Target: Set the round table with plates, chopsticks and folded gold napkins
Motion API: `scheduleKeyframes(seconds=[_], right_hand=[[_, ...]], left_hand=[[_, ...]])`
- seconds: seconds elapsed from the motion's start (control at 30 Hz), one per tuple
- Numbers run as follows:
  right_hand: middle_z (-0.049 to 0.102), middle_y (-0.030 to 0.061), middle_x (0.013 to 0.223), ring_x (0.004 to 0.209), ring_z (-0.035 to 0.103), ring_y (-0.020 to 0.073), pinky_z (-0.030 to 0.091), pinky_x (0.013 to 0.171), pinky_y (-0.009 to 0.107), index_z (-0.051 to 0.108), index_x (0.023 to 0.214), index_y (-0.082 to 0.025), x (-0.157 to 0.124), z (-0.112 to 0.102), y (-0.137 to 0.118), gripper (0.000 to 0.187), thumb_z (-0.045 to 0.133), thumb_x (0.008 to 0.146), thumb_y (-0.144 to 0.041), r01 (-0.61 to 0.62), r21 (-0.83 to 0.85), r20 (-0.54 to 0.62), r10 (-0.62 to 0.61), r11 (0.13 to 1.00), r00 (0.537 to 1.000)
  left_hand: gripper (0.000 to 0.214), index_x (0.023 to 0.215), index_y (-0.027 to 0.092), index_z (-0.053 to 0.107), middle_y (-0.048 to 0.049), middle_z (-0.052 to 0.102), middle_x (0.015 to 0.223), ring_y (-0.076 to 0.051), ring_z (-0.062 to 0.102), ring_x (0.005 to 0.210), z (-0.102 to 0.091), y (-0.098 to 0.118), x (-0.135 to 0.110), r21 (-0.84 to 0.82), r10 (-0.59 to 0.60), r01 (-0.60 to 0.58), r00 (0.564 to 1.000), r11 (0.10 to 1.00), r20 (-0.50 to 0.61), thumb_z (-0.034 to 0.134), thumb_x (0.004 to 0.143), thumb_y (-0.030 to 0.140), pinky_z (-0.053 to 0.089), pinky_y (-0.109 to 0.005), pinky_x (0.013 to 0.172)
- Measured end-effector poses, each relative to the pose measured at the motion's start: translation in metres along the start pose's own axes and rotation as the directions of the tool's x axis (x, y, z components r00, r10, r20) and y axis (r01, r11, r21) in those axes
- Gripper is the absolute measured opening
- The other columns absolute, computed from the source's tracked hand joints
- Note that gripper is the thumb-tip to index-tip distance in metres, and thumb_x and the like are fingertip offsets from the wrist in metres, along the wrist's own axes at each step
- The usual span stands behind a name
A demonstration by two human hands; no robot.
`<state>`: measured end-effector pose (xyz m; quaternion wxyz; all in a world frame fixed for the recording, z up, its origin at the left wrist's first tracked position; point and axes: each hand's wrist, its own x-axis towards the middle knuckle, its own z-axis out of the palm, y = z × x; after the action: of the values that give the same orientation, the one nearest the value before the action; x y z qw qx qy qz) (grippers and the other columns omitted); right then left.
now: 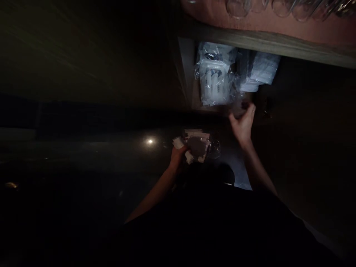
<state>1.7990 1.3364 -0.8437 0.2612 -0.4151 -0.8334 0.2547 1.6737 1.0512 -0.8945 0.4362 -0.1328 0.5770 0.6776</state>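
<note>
The scene is very dark. My left hand (pixel 178 154) is closed around a bundle of small white paper packets (pixel 194 144) in a crinkled clear wrapper. My right hand (pixel 243 124) reaches forward toward a shelf, its fingers curled at the edge of clear plastic film (pixel 236 98); whether it grips the film is unclear. On the shelf lie clear plastic bags of white packaged items (pixel 214 79) and a second white pack (pixel 263 70) to their right.
A wooden shelf edge (pixel 278 44) runs across the top right, with upturned glasses (pixel 239 7) on a reddish surface above it. A dark glossy counter (pixel 111 148) reflects a small light. My dark clothing fills the lower frame.
</note>
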Motion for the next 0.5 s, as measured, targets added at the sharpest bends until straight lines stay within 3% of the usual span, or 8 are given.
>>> scheduleKeyframes(seconds=[0.03,0.1,0.2,0.37,0.43,0.5], right_hand=[[0.060,0.0215,0.159,0.153,0.055,0.0407,0.047,0.129,0.071,0.057,0.156,-0.021,0.018,0.003,0.009,0.074,0.072,0.103,-0.070,0.020,-0.018,-0.035,-0.021,1.000,0.999],[0.063,0.0211,0.155,0.153,0.055,0.0406,0.047,0.128,0.070,0.060,0.153,-0.021,0.048,0.014,0.026,0.075,0.074,0.100,-0.073,0.032,0.018,0.008,-0.032,0.999,0.999],[0.074,0.0131,0.125,0.131,0.068,0.0321,0.058,0.117,0.056,0.069,0.128,-0.023,0.072,0.032,0.049,0.060,0.068,0.102,-0.078,-0.038,0.250,0.068,0.021,0.967,0.997],[0.065,0.0032,0.095,0.094,0.071,0.0234,0.065,0.093,0.047,0.057,0.097,-0.028,0.074,0.033,0.057,0.061,0.065,0.096,-0.088,-0.104,0.651,-0.087,0.210,0.752,0.974],[0.061,0.0010,0.090,0.085,0.068,0.0208,0.065,0.087,0.043,0.053,0.094,-0.029,0.071,0.026,0.048,0.062,0.069,0.094,-0.088,-0.075,0.712,-0.121,0.227,0.699,0.966],[0.058,-0.0003,0.087,0.080,0.064,0.0189,0.064,0.084,0.040,0.052,0.093,-0.029,0.069,0.022,0.038,0.063,0.069,0.093,-0.089,-0.043,0.715,-0.139,0.203,0.698,0.969]], left_hand=[[0.074,0.122,0.017,0.070,0.0066,0.066,0.067,-0.012,0.061,0.054,0.003,-0.001,-0.002,0.012,-0.005,0.005,1.000,1.000,0.012,0.101,0.058,0.038,0.049,-0.023,0.059],[0.070,0.120,0.016,0.070,0.0071,0.064,0.063,-0.012,0.059,0.053,0.008,-0.003,-0.008,0.028,-0.017,0.016,0.999,0.999,0.032,0.099,0.058,0.036,0.048,-0.023,0.058],[0.067,0.117,0.017,0.070,0.0068,0.064,0.065,-0.012,0.058,0.053,0.012,-0.003,-0.011,0.024,-0.031,0.030,0.999,0.999,0.029,0.096,0.058,0.034,0.047,-0.023,0.058],[0.066,0.114,0.018,0.069,0.0070,0.064,0.064,-0.011,0.055,0.050,0.006,0.002,-0.006,0.027,-0.020,0.019,1.000,0.999,0.006,0.094,0.055,0.035,0.044,-0.023,0.055],[0.065,0.114,0.018,0.069,0.0077,0.062,0.060,-0.012,0.055,0.050,0.006,0.005,-0.005,0.038,-0.024,0.024,1.000,0.999,0.019,0.093,0.056,0.035,0.044,-0.024,0.055],[0.063,0.114,0.018,0.069,0.0082,0.060,0.058,-0.013,0.056,0.051,0.009,0.009,-0.007,0.057,-0.035,0.032,0.998,0.998,0.054,0.093,0.058,0.035,0.044,-0.024,0.056]])
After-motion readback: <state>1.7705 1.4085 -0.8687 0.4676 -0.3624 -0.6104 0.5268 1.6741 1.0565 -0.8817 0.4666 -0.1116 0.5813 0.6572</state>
